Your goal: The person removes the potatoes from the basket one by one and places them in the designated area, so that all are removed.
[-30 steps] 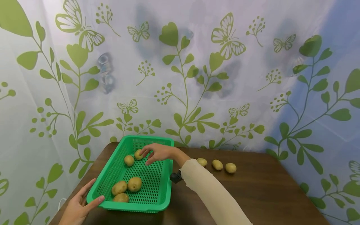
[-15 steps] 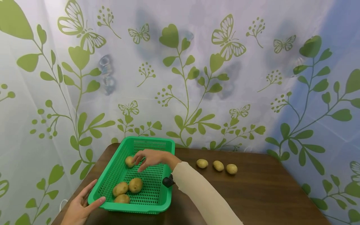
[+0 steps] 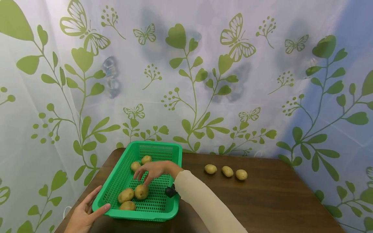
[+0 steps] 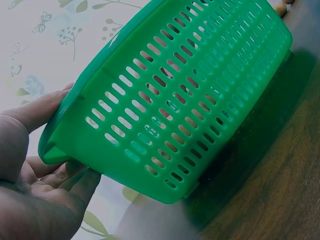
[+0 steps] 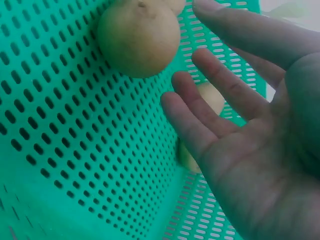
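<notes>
A green slotted plastic basket (image 3: 140, 215) stands on the left part of the table with several potatoes inside. My left hand (image 3: 83, 212) grips its near left corner, thumb over the rim and fingers beneath it in the left wrist view. Above the basket's middle hovers my right hand (image 3: 154, 171), fingers spread and nothing in them. Its thumb tip is close to a round potato (image 3: 141, 192). Beside that one lie an oblong potato (image 3: 126, 195) and another potato (image 3: 128, 205) at the near wall. Two smaller potatoes, one left (image 3: 135, 166) and one right (image 3: 146, 159), lie farther back.
On the brown wooden table (image 3: 262, 197), right of the basket, three potatoes sit in a row: a left one (image 3: 210, 169), a middle one (image 3: 227, 171) and a right one (image 3: 241, 174). A patterned curtain (image 3: 204, 81) hangs behind the table.
My right hand has moved nearer and slightly left, from over the back potatoes to the basket's middle. Both back potatoes now show. The left hand keeps its grip on the corner.
</notes>
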Demonstrator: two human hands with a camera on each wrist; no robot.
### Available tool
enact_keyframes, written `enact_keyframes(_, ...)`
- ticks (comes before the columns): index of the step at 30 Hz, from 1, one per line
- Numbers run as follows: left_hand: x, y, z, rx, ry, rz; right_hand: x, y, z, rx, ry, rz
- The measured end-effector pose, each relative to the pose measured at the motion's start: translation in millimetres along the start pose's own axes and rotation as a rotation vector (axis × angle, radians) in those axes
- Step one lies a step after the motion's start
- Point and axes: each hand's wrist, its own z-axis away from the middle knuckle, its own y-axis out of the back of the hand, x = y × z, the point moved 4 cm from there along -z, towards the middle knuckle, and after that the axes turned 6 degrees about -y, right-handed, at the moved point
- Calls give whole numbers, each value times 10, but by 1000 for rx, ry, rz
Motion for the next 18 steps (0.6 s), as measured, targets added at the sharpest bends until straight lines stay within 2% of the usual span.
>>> enact_keyframes(10, -6, 6, 1, 5, 8, 13, 61, -144, -170, -73, -30, 147)
enact_keyframes(18, -17, -5, -12, -8, 6, 20, 106, -210, -218, -138, -12, 146)
